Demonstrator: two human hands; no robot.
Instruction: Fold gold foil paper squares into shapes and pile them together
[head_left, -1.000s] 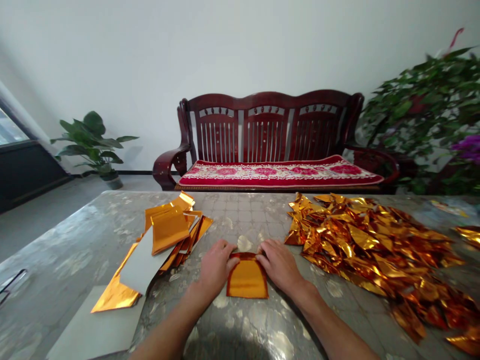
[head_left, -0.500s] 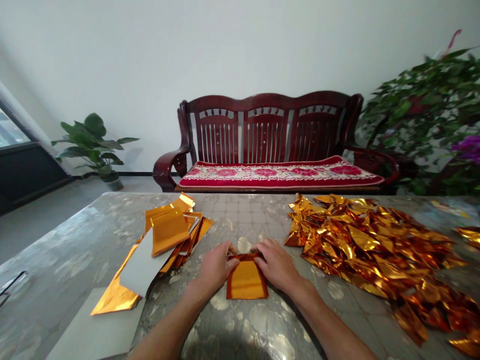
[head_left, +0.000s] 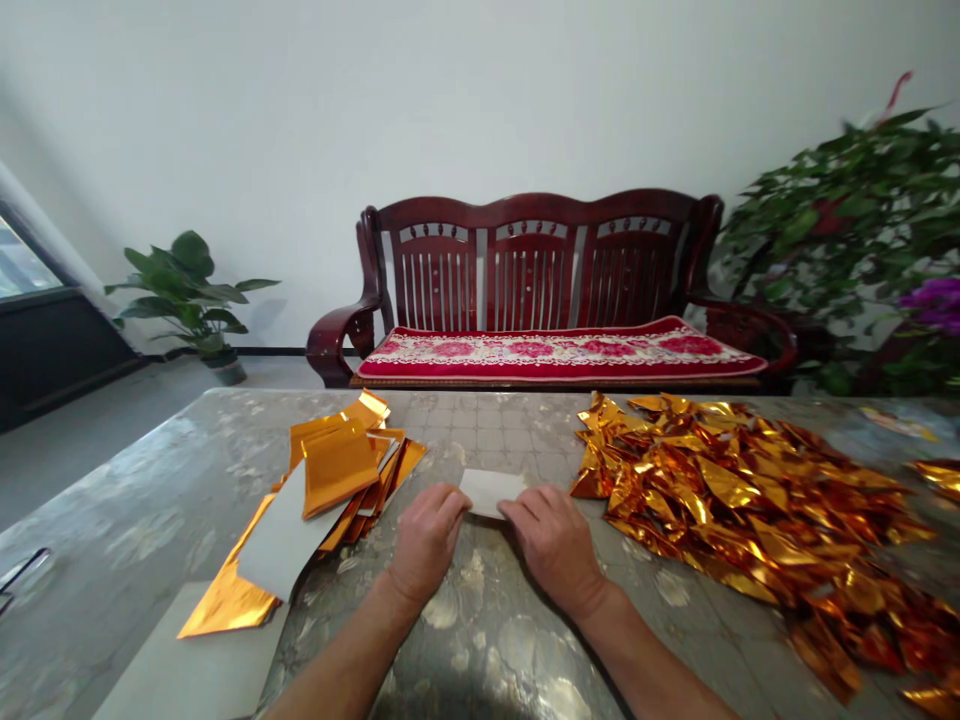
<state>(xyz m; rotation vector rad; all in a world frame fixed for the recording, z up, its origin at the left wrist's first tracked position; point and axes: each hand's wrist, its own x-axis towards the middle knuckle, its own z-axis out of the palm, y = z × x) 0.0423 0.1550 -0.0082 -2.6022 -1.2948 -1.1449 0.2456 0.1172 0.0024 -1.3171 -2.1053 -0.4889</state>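
A small sheet of foil paper (head_left: 491, 491), its pale grey-white back facing up, is held between my two hands above the table (head_left: 480, 620). My left hand (head_left: 429, 530) pinches its near left corner. At the near right corner, my right hand (head_left: 551, 540) grips it between thumb and fingers. The sheet's underside is hidden from me. Left of my hands lies a loose stack of gold foil sheets (head_left: 341, 468), some showing pale backs. To the right spreads a large heap of folded gold foil pieces (head_left: 727, 490).
A pale card (head_left: 195, 660) lies near left, and a dark thin object (head_left: 22, 580) sits at the left edge. Clear plastic (head_left: 900, 425) rests at the far right. Beyond the table stand a wooden bench (head_left: 525, 270) and potted plants (head_left: 195, 290).
The foil sheet, gold side up and flat before, now shows its pale back and lies farther from me, beyond my fingers. My hands have turned, with knuckles more upward.
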